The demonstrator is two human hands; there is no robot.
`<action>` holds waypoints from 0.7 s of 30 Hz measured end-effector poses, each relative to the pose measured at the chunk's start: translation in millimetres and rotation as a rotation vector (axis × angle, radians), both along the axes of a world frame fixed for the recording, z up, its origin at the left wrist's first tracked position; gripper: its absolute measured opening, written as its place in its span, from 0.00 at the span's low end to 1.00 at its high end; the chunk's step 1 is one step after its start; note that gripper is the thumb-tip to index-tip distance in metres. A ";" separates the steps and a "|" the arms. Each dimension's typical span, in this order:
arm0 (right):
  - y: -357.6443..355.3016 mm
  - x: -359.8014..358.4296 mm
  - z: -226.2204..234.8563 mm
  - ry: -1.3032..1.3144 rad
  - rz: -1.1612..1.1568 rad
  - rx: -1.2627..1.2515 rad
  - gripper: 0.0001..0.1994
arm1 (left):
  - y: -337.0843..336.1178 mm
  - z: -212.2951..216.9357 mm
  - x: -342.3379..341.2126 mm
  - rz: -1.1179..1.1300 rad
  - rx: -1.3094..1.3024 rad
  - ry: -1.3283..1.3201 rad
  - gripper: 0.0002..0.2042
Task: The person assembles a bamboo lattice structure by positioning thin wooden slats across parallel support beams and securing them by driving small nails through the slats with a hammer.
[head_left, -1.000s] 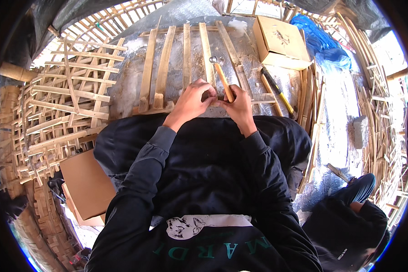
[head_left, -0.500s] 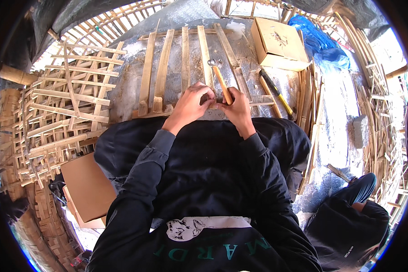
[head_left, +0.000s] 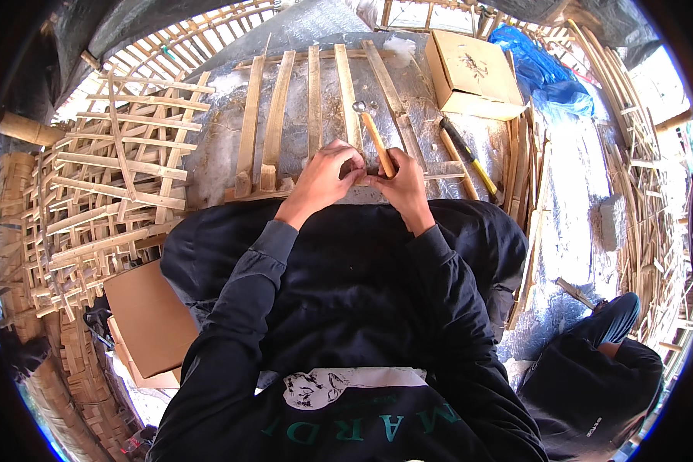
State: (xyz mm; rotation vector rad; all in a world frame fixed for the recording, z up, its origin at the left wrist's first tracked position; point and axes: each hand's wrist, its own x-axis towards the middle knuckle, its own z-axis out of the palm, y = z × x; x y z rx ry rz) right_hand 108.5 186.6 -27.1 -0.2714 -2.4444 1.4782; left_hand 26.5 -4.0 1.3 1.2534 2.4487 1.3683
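A hammer [head_left: 375, 137] with a light wooden handle and a shiny metal head slants up out of my right hand [head_left: 402, 185], which is closed round the handle's lower end. Beside it my left hand [head_left: 327, 179] is closed, thumb and fingers pinched together close to the right fingertips. Whatever sits between those left fingers is too small or hidden to make out. Both hands are over the near crosspiece [head_left: 260, 191] of a flat frame of bamboo. Several lengthwise slats [head_left: 279, 108] run away from me across it, the middle ones passing behind my hands.
Stacked bamboo lattices [head_left: 123, 165] lie at left, above a cardboard box [head_left: 150, 312]. Right of the frame are a black-and-yellow tool [head_left: 470, 154], another cardboard box [head_left: 473, 77] and blue plastic [head_left: 543, 73]. Another person in dark clothes [head_left: 593, 385] sits at lower right.
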 end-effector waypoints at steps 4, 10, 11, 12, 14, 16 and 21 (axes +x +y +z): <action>-4.6 0.4 9.7 0.013 0.006 0.012 0.20 | -3.3 -1.3 -1.7 0.015 0.002 -0.029 0.06; 4.8 3.4 12.1 -0.066 0.043 -0.263 0.11 | -1.3 0.1 -2.8 0.008 0.011 -0.038 0.06; 7.3 7.0 16.9 -0.067 0.044 -0.263 0.11 | -1.9 -0.1 -3.4 0.009 0.011 -0.039 0.06; 6.7 12.5 35.8 -0.105 0.068 -0.512 0.09 | -2.8 -1.9 -4.5 0.008 0.009 -0.042 0.06; 7.4 18.5 48.1 -0.122 0.102 -0.832 0.11 | -2.1 -4.3 -5.1 0.001 0.011 -0.046 0.05; -6.5 30.6 83.5 -0.139 0.047 -0.933 0.13 | -4.8 -4.7 -5.9 0.014 -0.018 -0.114 0.06; 6.6 69.9 76.1 -0.278 0.047 -0.846 0.17 | -1.3 0.9 -2.7 0.029 -0.012 -0.160 0.06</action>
